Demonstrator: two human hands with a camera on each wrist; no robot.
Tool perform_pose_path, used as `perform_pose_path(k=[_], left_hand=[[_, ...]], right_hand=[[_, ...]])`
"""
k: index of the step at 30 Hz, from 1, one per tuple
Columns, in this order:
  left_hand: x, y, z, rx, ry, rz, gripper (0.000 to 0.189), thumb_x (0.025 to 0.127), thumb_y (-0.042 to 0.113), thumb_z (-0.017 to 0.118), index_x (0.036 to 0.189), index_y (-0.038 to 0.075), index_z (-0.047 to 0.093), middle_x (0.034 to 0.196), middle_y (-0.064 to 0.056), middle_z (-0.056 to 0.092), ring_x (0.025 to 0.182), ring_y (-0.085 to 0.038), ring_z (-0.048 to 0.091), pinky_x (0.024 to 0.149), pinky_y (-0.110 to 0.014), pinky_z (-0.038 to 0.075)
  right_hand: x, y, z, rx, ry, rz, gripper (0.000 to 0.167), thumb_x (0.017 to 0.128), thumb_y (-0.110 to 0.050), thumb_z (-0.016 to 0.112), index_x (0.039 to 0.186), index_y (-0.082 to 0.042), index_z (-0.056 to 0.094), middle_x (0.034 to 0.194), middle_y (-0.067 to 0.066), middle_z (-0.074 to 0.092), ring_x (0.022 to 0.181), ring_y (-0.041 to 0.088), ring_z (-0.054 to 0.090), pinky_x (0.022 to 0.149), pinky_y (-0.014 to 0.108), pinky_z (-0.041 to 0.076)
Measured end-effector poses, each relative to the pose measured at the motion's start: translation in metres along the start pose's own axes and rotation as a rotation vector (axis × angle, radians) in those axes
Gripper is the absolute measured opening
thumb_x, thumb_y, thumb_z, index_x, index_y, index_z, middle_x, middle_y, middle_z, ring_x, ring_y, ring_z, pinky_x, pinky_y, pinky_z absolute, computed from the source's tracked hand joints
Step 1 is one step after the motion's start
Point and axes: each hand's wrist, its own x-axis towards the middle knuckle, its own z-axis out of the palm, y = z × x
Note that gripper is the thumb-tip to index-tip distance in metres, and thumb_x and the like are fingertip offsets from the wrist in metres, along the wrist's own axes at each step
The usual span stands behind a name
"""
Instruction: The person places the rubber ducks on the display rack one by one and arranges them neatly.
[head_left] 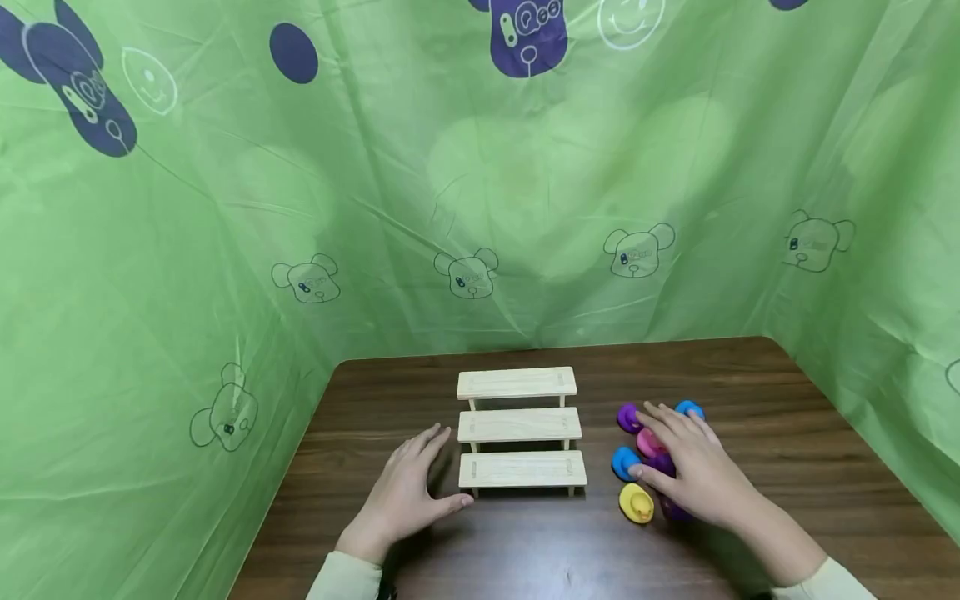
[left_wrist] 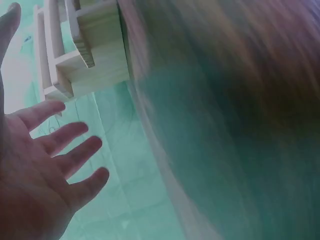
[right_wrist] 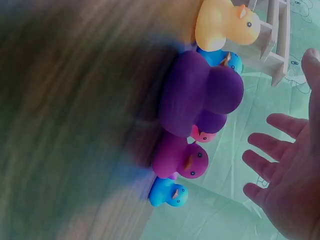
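A pale wooden three-step stand (head_left: pixel 522 469) sits mid-table. My left hand (head_left: pixel 405 487) is spread just left of it, thumb near the lowest step, and grips nothing. Over a group of small rubber ducks on the right hovers my right hand (head_left: pixel 697 467), fingers spread and palm down, partly hiding them. In the head view a yellow duck (head_left: pixel 637 504) is nearest, with a blue duck (head_left: pixel 625 463) behind it and a pink duck (head_left: pixel 649 442) under the fingers. The right wrist view has a dark purple duck (right_wrist: pixel 185 95) close up and a magenta duck (right_wrist: pixel 181 159) beyond, with space before the palm.
The dark wood table (head_left: pixel 517 550) meets green printed cloth (head_left: pixel 540 308) at its back and sides. A purple duck (head_left: pixel 628 417) and another blue duck (head_left: pixel 689 408) lie at the far side of the group.
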Motion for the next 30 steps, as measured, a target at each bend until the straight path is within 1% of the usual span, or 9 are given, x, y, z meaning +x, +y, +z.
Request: perform_pose_path(k=[2, 4, 9, 12, 15, 18, 20, 25, 30], left_hand=[[0.002, -0.001, 0.001, -0.034, -0.003, -0.009, 0.108, 0.074, 0.067, 0.086, 0.161, 0.019, 0.043, 0.161, -0.008, 0.044, 0.145, -0.032, 0.045, 0.119, -0.059, 0.034], [0.004, -0.002, 0.003, -0.058, -0.003, -0.011, 0.104, 0.075, 0.065, 0.087, 0.159, 0.019, 0.046, 0.157, -0.005, 0.05, 0.142, -0.029, 0.049, 0.116, -0.057, 0.038], [0.009, -0.007, 0.009, -0.111, -0.009, -0.001, 0.095, 0.076, 0.061, 0.089, 0.153, 0.018, 0.054, 0.146, 0.001, 0.059, 0.134, -0.024, 0.056, 0.11, -0.053, 0.045], [0.013, -0.008, 0.011, -0.148, -0.022, -0.003, 0.09, 0.076, 0.057, 0.09, 0.15, 0.017, 0.057, 0.143, 0.002, 0.061, 0.132, -0.023, 0.057, 0.109, -0.049, 0.048], [0.016, -0.008, 0.01, -0.186, -0.042, -0.016, 0.087, 0.077, 0.053, 0.092, 0.148, 0.015, 0.058, 0.142, -0.002, 0.062, 0.133, -0.024, 0.057, 0.11, -0.047, 0.048], [0.018, -0.008, 0.01, -0.21, -0.059, -0.028, 0.086, 0.076, 0.05, 0.093, 0.146, 0.013, 0.059, 0.141, -0.005, 0.063, 0.132, -0.025, 0.058, 0.11, -0.048, 0.048], [0.019, -0.008, 0.011, -0.231, -0.066, -0.036, 0.085, 0.076, 0.048, 0.094, 0.144, 0.011, 0.06, 0.14, -0.007, 0.064, 0.132, -0.026, 0.058, 0.11, -0.048, 0.048], [0.02, -0.01, 0.013, -0.29, -0.085, -0.046, 0.079, 0.076, 0.05, 0.093, 0.138, 0.009, 0.064, 0.136, -0.004, 0.067, 0.13, -0.026, 0.059, 0.109, -0.049, 0.048], [0.022, -0.012, 0.015, -0.339, -0.106, -0.05, 0.073, 0.077, 0.045, 0.094, 0.135, 0.011, 0.066, 0.133, -0.001, 0.068, 0.128, -0.023, 0.06, 0.108, -0.049, 0.049]], right_hand=[[0.004, 0.001, -0.001, -0.001, 0.007, 0.004, 0.078, 0.091, -0.05, 0.08, 0.151, -0.008, 0.054, 0.156, 0.022, 0.047, 0.142, 0.051, 0.04, 0.117, 0.073, 0.02], [0.008, 0.001, -0.003, -0.014, 0.02, 0.002, 0.072, 0.09, -0.046, 0.082, 0.147, -0.007, 0.059, 0.152, 0.022, 0.052, 0.137, 0.051, 0.046, 0.109, 0.076, 0.029], [0.023, 0.004, -0.005, -0.062, 0.063, 0.01, 0.052, 0.09, -0.033, 0.084, 0.132, -0.006, 0.069, 0.132, 0.015, 0.067, 0.12, 0.044, 0.061, 0.093, 0.067, 0.045], [0.034, 0.008, -0.006, -0.075, 0.069, 0.045, 0.046, 0.09, -0.028, 0.083, 0.128, -0.004, 0.071, 0.122, 0.015, 0.069, 0.114, 0.042, 0.064, 0.088, 0.065, 0.047], [0.046, 0.013, -0.008, -0.069, 0.047, 0.086, 0.045, 0.089, -0.025, 0.083, 0.127, -0.003, 0.071, 0.121, 0.017, 0.07, 0.114, 0.044, 0.064, 0.089, 0.067, 0.048], [0.057, 0.018, -0.008, -0.057, -0.001, 0.117, 0.045, 0.089, -0.025, 0.085, 0.127, -0.004, 0.072, 0.121, 0.017, 0.07, 0.113, 0.043, 0.064, 0.091, 0.068, 0.047], [0.064, 0.023, -0.006, -0.045, -0.036, 0.126, 0.045, 0.089, -0.024, 0.085, 0.126, -0.004, 0.072, 0.119, 0.015, 0.071, 0.107, 0.039, 0.066, 0.089, 0.066, 0.048], [0.073, 0.034, 0.004, 0.001, -0.124, 0.147, 0.045, 0.088, -0.022, 0.085, 0.127, -0.003, 0.072, 0.115, 0.013, 0.073, 0.103, 0.035, 0.069, 0.089, 0.06, 0.051], [0.078, 0.039, 0.01, -0.018, -0.205, 0.159, 0.05, 0.086, -0.024, 0.087, 0.128, -0.002, 0.072, 0.117, 0.014, 0.073, 0.11, 0.039, 0.068, 0.091, 0.062, 0.047]])
